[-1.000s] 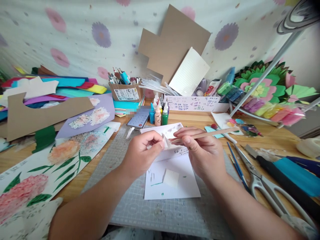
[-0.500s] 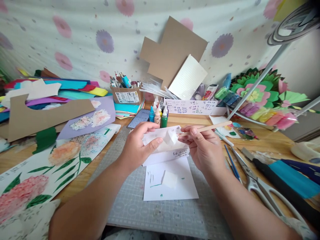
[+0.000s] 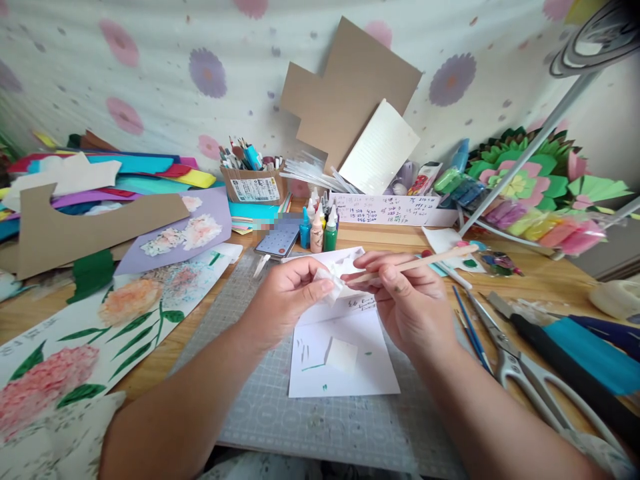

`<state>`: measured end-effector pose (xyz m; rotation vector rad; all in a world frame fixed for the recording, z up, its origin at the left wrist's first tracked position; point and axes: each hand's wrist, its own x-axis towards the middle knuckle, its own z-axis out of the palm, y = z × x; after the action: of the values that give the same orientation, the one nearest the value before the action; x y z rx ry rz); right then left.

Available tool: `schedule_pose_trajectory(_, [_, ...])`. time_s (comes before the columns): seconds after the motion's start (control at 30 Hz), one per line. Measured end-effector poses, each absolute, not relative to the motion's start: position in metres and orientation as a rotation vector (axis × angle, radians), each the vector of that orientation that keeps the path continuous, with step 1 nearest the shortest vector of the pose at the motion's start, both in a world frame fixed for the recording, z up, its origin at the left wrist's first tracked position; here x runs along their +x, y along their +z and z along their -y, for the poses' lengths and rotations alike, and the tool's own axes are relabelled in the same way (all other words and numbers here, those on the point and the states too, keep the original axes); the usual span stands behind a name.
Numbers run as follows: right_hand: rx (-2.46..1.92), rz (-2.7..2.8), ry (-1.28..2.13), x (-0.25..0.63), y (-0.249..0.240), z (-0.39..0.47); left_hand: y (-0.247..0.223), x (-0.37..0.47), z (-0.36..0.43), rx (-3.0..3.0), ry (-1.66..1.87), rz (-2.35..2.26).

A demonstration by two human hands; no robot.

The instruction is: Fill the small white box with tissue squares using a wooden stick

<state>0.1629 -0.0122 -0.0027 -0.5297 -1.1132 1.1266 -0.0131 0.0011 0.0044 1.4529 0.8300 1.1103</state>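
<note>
My left hand [image 3: 293, 297] pinches a small crumpled piece of white tissue [image 3: 331, 285] between thumb and fingers. In my right hand [image 3: 413, 293] is a thin wooden stick [image 3: 435, 259], held slantwise, its lower left end close to the tissue. Whether stick and tissue touch is hard to tell. Behind and below the hands lies a folded white paper [image 3: 363, 310] with handwriting. Nearer to me, a white sheet [image 3: 345, 377] with green and grey marks bears a small white square [image 3: 342, 355].
A grey cutting mat [image 3: 260, 407] lies underneath. Paint bottles [image 3: 317, 233] and a phone [image 3: 277, 238] stand or lie behind. Scissors [image 3: 510, 360] and brushes [image 3: 471, 330] are at the right; a flower painting [image 3: 135, 327] and brown cardboard [image 3: 95, 230] are at the left.
The tissue has moved slightly lower and looks more bunched in my left fingers. My right hand and the stick have shifted a little to the right. More of the phone shows.
</note>
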Motion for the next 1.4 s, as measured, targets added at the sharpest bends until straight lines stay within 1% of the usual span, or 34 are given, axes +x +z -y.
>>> schedule_pose_trajectory(0.27, [-0.540, 1.118, 1.146, 0.162, -0.005, 0.013, 0.007, -0.011, -0.001, 1.483, 1.106, -0.804])
schedule_pose_trajectory(0.37, [-0.553, 1.104, 1.151, 0.161, -0.005, 0.013, 0.006, -0.010, -0.002, 1.523, 1.106, -0.868])
schedule_pose_trajectory(0.57, [-0.567, 1.053, 1.128, 0.160, -0.007, 0.011, 0.005, -0.016, -0.003, 1.687, 1.366, -1.165])
schedule_pose_trajectory(0.7, [-0.572, 1.119, 1.086, 0.159, -0.012, 0.010, 0.007, -0.016, 0.002, 1.782, 1.194, -0.977])
schedule_pose_trajectory(0.77, [-0.573, 1.183, 1.042, 0.157, -0.015, 0.009, 0.008, -0.014, 0.003, 1.795, 1.148, -0.961])
schedule_pose_trajectory(0.87, [-0.588, 1.214, 1.044, 0.156, -0.018, 0.009, 0.007, -0.012, 0.002, 1.790, 1.129, -1.035])
schedule_pose_trajectory(1.0, [-0.616, 1.121, 1.115, 0.157, -0.019, 0.005, 0.007, -0.018, -0.007, 1.803, 1.086, -1.144])
schedule_pose_trajectory(1.13, [-0.667, 0.928, 1.079, 0.169, -0.016, -0.007, 0.008, -0.028, -0.018, 2.091, 0.879, -1.433])
schedule_pose_trajectory(1.2, [-0.680, 0.838, 1.057, 0.176, -0.013, -0.013, 0.007, -0.031, -0.021, 2.211, 0.816, -1.484])
schedule_pose_trajectory(1.3, [-0.650, 0.783, 1.037, 0.182, -0.009, -0.017, 0.007, -0.032, -0.021, 2.305, 0.807, -1.439])
schedule_pose_trajectory(1.4, [-0.633, 0.822, 1.110, 0.178, -0.008, -0.012, 0.006, -0.030, -0.017, 2.222, 0.927, -1.282])
